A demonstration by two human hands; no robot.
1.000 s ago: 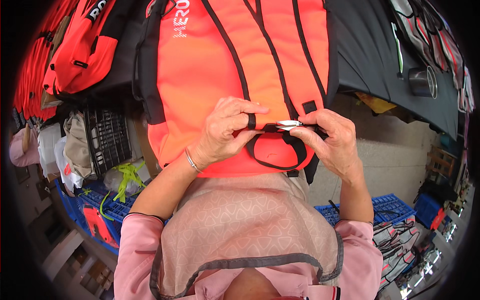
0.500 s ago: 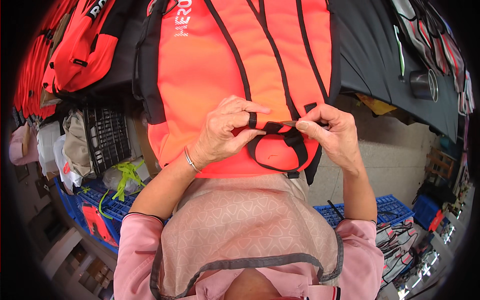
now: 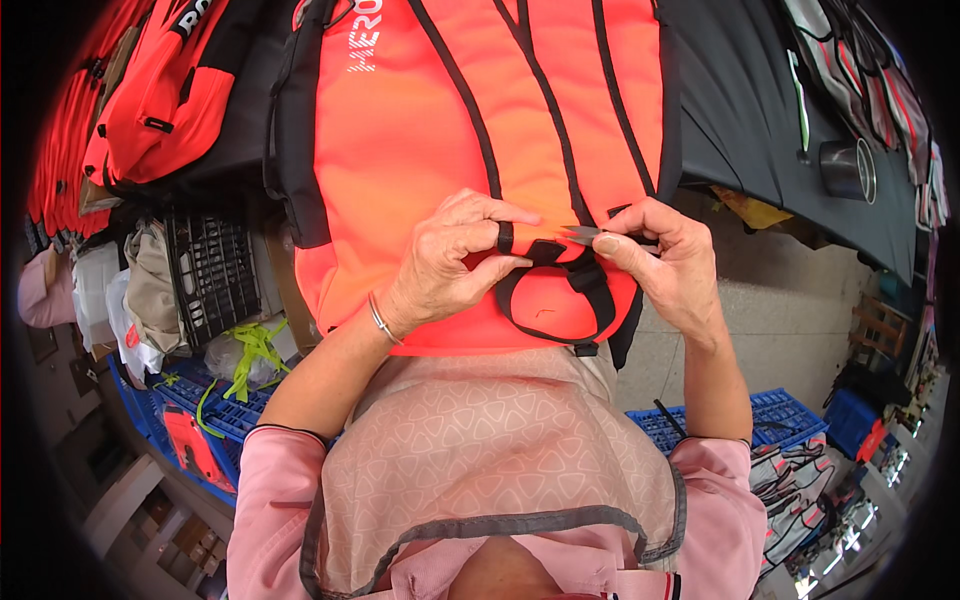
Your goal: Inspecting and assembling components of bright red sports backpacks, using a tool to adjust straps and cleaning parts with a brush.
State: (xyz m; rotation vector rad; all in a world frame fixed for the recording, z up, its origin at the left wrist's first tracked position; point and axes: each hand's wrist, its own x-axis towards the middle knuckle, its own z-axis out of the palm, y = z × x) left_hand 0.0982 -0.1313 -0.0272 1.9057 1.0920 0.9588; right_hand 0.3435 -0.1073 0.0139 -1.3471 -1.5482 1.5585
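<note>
A bright orange-red backpack [image 3: 390, 180] with black sides lies in front of me, its lower end against my apron. Between the thumb and fingers of my left hand [image 3: 445, 255] the orange, black-edged shoulder strap [image 3: 528, 170] is pinched near its lower end. Small pointed thread snips [image 3: 580, 235] stick out from my closed right hand [image 3: 665, 260], their blades pointing left just above the strap's end; their handles are hidden in my fingers. Below both hands a black webbing strap [image 3: 598, 300] loops over the backpack's orange fabric.
A black cloth-covered table [image 3: 740, 110] extends to the right, with a metal cup [image 3: 848, 170] on it. More orange-red bags [image 3: 165, 120] are piled at the far left. A black crate [image 3: 210, 265] and blue plastic racks [image 3: 765, 415] stand beside me.
The snips and my right fingers have shifted slightly up, and more of the blades shows above the strap edge. My left hand keeps its pinch in nearly the same place.
</note>
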